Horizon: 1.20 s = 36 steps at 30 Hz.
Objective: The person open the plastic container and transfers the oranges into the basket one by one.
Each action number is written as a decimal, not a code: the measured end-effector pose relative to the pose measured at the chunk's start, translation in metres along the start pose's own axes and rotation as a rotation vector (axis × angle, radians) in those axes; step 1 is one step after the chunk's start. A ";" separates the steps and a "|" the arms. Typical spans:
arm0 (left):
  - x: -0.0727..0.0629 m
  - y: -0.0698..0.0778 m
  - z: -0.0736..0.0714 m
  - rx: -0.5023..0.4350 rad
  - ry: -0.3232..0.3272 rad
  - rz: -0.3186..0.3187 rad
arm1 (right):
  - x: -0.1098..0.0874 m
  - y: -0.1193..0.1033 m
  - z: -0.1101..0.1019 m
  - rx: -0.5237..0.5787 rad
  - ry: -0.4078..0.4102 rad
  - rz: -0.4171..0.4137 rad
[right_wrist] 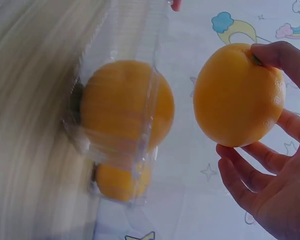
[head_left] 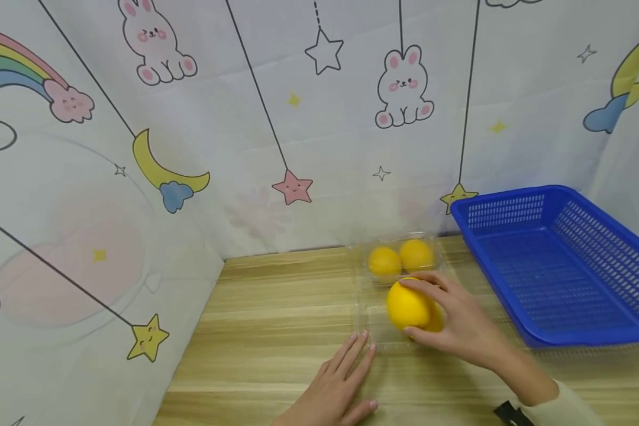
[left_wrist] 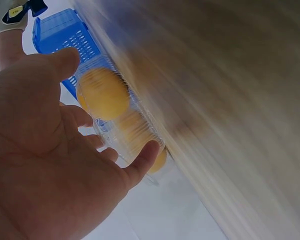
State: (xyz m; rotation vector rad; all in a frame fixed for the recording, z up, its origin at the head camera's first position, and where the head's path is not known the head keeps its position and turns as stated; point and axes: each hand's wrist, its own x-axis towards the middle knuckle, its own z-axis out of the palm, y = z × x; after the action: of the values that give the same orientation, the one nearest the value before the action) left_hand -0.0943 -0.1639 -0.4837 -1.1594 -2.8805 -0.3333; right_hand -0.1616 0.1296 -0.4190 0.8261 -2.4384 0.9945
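Note:
My right hand [head_left: 460,322] pinches an orange [head_left: 406,305] between thumb and fingers, above a clear plastic box [head_left: 380,337] on the table. In the right wrist view the held orange [right_wrist: 235,97] hangs apart from the box, its stem end by the thumb. Two oranges [head_left: 385,261] sit in the back of the box. Another orange [head_left: 436,319] is in the front right part, partly hidden behind the held one. My left hand [head_left: 332,384] lies at the box's front left corner with fingers extended; whether the fingertips touch the box I cannot tell.
A blue plastic basket [head_left: 551,260] with perforated sides stands to the right of the box. Behind the wood-grain table [head_left: 255,319] hangs a white cloth [head_left: 346,154] printed with rabbits and stars, which also runs along the left side.

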 end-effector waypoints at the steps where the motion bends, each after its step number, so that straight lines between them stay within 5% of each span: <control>1: 0.000 0.000 0.000 0.001 0.002 0.001 | -0.001 0.000 -0.003 -0.001 0.003 -0.002; 14: -0.001 -0.001 0.000 0.041 0.007 0.004 | -0.012 0.006 -0.039 -0.107 0.025 0.036; 36: 0.000 0.000 0.001 0.063 0.044 0.021 | -0.032 0.046 -0.088 -0.180 0.058 0.111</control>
State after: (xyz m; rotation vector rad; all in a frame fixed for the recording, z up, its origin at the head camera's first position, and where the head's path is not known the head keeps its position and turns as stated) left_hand -0.0945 -0.1640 -0.4846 -1.1573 -2.8174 -0.2613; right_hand -0.1561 0.2323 -0.3998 0.5997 -2.5015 0.8089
